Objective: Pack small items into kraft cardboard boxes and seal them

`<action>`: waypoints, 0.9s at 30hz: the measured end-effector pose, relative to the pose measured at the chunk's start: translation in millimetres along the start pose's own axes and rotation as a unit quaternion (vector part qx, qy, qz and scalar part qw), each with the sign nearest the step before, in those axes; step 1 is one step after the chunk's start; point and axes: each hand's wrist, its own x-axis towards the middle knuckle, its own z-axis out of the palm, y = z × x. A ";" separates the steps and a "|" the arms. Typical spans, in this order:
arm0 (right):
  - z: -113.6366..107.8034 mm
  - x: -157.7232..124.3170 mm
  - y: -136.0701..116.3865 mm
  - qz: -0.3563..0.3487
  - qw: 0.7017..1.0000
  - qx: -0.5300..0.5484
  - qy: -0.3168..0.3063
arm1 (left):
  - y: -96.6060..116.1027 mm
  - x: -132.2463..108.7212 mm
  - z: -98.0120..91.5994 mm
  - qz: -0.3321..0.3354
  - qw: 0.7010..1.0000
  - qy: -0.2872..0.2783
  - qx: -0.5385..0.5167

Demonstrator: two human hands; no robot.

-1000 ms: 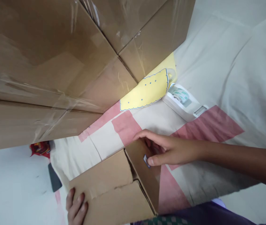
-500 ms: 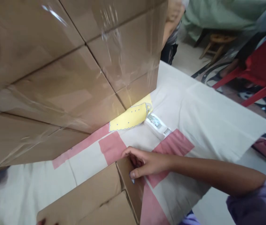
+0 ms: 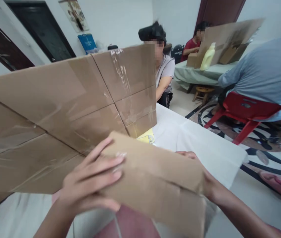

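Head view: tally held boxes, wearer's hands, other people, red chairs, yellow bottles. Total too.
Held box: 1
Wearer's hands: 2 (left hand, right hand)
Other people: 3 (pale shirt, red shirt, blue shirt)
Red chair: 1
Yellow bottle: 1
Total: 8

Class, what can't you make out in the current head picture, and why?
All in the head view:
Held box: inside hidden by its own cardboard; near end blurred.
Right hand: partly hidden behind the held box.
Yellow sheet: largely hidden by the held box.
Tall cardboard wall: left end cut off by the picture's edge.
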 end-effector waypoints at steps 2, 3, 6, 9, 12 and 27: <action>-28.0 -20.0 7.7 0.049 0.993 -0.018 0.105 | -33.4 67.9 26.3 0.047 0.997 -0.020 -0.061; -42.3 -27.6 13.4 0.064 0.985 -0.022 0.160 | -48.0 93.0 42.4 0.067 0.994 -0.019 -0.086; -84.8 -37.0 28.9 0.041 0.958 -0.057 0.277 | -83.5 133.4 101.5 0.092 0.987 -0.075 -0.106; -121.1 -28.2 39.4 0.008 0.948 -0.122 0.293 | -111.1 136.9 166.1 0.074 0.978 -0.186 -0.065; -145.4 -8.8 49.2 0.028 0.950 -0.141 0.277 | -134.4 132.4 215.3 0.032 0.968 -0.247 -0.021; -152.1 188.4 53.9 0.057 0.923 -0.166 0.342 | -44.9 -77.2 88.0 -0.093 0.970 -0.050 0.218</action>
